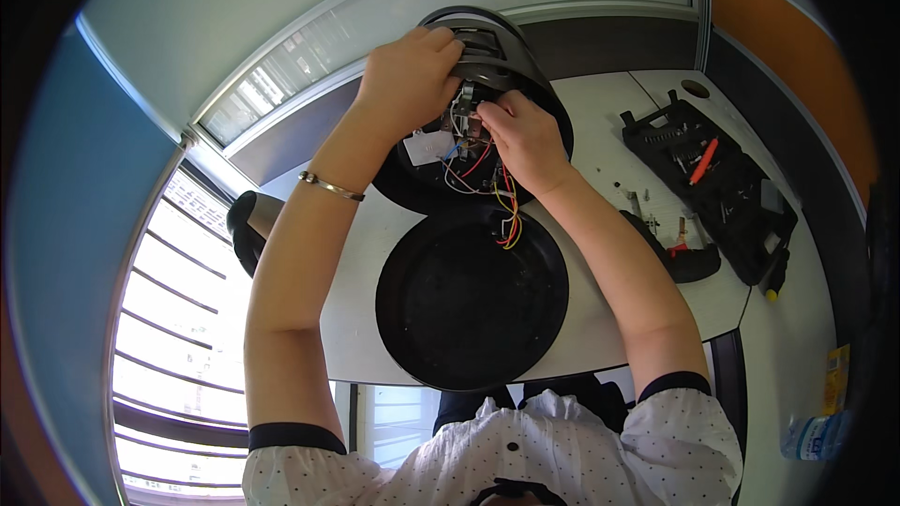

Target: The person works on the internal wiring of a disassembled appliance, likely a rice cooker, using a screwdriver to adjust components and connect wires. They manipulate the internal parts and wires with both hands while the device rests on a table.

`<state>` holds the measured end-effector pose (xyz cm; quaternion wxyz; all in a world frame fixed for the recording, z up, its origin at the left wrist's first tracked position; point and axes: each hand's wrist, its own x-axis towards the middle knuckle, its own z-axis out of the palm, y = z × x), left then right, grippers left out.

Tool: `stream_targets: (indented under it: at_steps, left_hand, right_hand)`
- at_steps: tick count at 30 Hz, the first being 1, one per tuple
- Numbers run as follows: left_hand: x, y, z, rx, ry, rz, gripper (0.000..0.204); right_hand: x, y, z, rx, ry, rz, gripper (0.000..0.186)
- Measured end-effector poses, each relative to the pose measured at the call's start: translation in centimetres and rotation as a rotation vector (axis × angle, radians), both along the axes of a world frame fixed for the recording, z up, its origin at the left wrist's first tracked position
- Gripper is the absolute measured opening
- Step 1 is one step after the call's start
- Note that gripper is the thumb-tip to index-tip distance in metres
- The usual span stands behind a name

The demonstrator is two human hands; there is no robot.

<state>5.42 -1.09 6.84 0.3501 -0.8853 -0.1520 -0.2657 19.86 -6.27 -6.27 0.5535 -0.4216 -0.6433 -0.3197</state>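
Note:
A dark round appliance (544,94) lies opened at the back of the white desk, exposing metal parts, a pale plate (427,148) and coloured wires. My left hand (408,75) grips the upper housing by its slotted part, fingers curled over it. Lower and to the right, my right hand (516,131) is pinched among the wires and metal parts inside; what its fingertips hold is too hidden to tell. Red, yellow and white wires (506,215) hang from the housing down to a black round shallow piece (469,300) lying in front of it.
An open black tool case (745,225) with a red-handled tool (705,159) lies at right, beside a dark piece (694,262) and small parts. A dark appliance part (246,225) is at left near the window. A water bottle (814,436) and yellow box (836,379) are at lower right. Partitions surround the desk.

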Motion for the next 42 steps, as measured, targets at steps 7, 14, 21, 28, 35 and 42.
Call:
stream_targets:
  at_steps: [7,14,21,28,35,42]
  left_hand:
    - [0.6,0.9,-1.0,0.199,-0.013,-0.056,0.016]
    - [0.6,0.5,-1.6,0.126,-0.187,-0.131,0.029]
    - [0.2,-0.2,-0.5,-0.067,-0.154,-0.091,0.027]
    - [0.2,0.1,-1.2,-0.016,-0.215,-0.047,0.029]
    - [0.3,0.4,-1.7,0.109,-0.195,-0.082,0.03]
    - [0.2,0.1,-1.8,0.136,-0.206,-0.126,0.027]
  right_hand:
    - [0.0,0.4,-0.3,-0.002,0.001,0.003,0.014]
    - [-0.5,-0.2,-0.1,-0.05,0.035,-0.022,0.017]
    - [-0.1,0.3,-0.2,-0.006,0.002,0.013,0.015]
    - [-0.2,0.4,-0.3,-0.003,0.018,0.015,0.015]
    - [0.0,0.4,-0.5,0.021,0.018,-0.004,0.015]
    - [0.0,0.5,-0.4,0.017,0.019,-0.018,0.012]
